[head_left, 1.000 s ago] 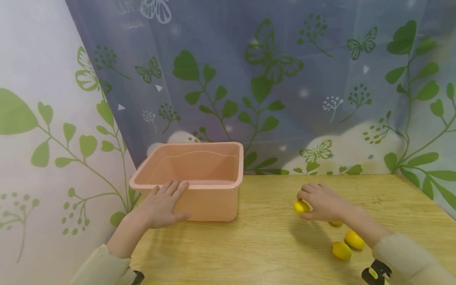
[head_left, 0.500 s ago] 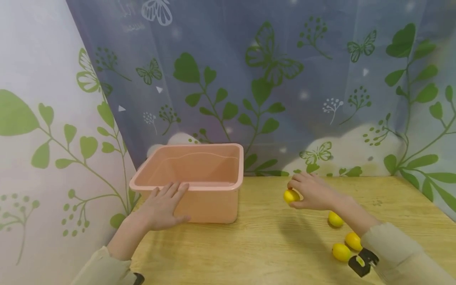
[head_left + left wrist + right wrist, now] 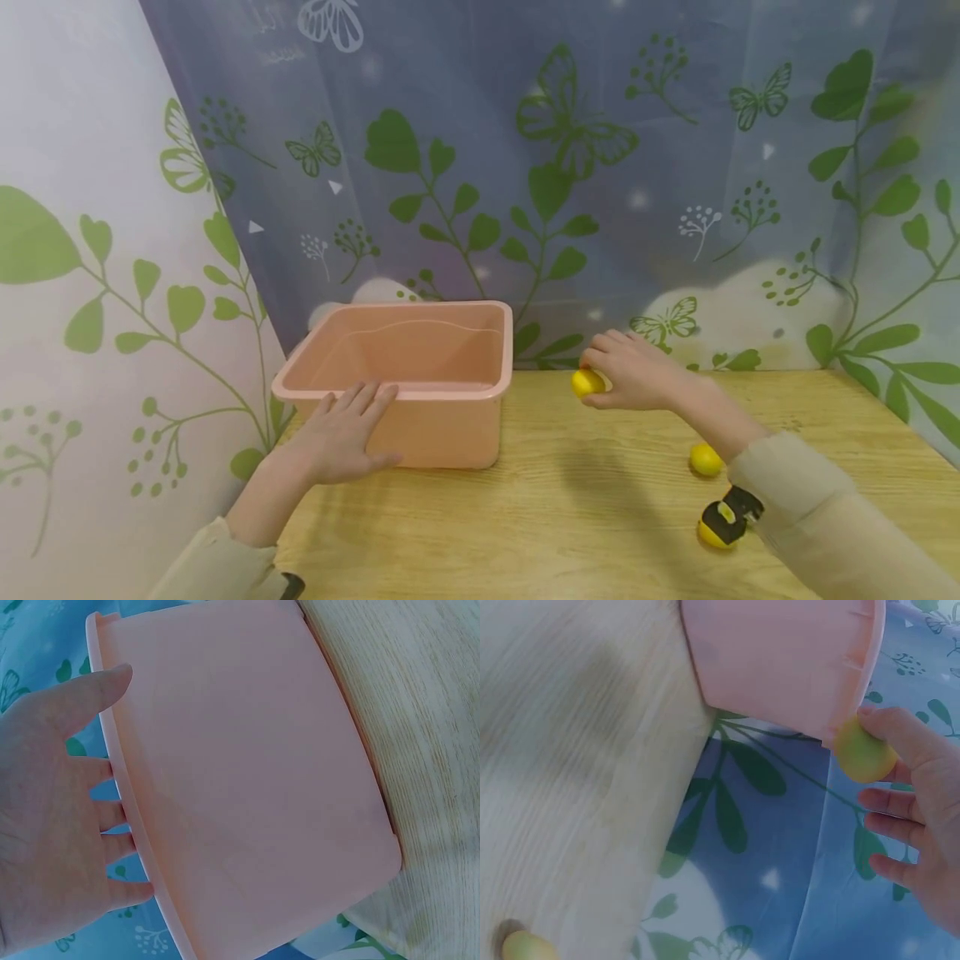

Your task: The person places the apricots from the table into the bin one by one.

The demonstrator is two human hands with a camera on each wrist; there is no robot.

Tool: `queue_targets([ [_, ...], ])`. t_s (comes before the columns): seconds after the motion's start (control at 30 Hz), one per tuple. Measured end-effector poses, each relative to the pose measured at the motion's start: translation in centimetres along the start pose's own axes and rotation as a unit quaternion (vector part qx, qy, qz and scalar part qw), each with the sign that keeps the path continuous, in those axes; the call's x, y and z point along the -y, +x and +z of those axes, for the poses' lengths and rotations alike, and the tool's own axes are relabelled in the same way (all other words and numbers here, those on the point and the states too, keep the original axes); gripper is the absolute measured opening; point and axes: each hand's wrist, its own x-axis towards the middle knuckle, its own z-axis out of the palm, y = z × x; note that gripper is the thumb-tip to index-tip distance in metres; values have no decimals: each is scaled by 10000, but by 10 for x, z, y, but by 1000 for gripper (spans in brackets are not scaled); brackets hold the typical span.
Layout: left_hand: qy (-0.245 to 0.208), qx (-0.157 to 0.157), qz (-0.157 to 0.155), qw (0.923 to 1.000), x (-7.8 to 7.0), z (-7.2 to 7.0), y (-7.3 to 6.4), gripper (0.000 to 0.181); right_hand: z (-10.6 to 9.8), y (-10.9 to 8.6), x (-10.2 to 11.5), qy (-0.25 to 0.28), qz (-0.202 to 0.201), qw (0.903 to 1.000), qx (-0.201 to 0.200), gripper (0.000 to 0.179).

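A pink plastic bin [image 3: 450, 429] stands on the table at the left. My left hand [image 3: 337, 442] rests on its near rim with the fingers straight and spread; in the left wrist view the thumb [image 3: 101, 688] lies along the outer wall. To the right of the bin, my right hand [image 3: 637, 372] pinches a yellow lemon [image 3: 587, 383] between thumb and fingers, above the table. The right wrist view shows this lemon [image 3: 864, 754] at the thumb tip, with the other fingers spread loosely behind.
A lemon [image 3: 706, 459] lies on the wooden table [image 3: 525, 525] below the right forearm. Another lemon [image 3: 714, 536] is partly covered by the black wrist camera [image 3: 726, 517]. A patterned cloth [image 3: 465, 150] hangs behind the table and at both sides.
My right hand has lifted the lemon and carried it left and farther back, closer to the bin. One table lemon is now hidden behind the right wrist. My left hand has stayed put.
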Motion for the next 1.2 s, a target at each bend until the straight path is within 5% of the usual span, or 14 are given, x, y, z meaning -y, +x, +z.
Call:
queue_targets([
  [1.2, 8, -25, 21, 10000, 0, 0, -2, 84, -9, 96, 42, 209, 152, 9988, 410, 30],
])
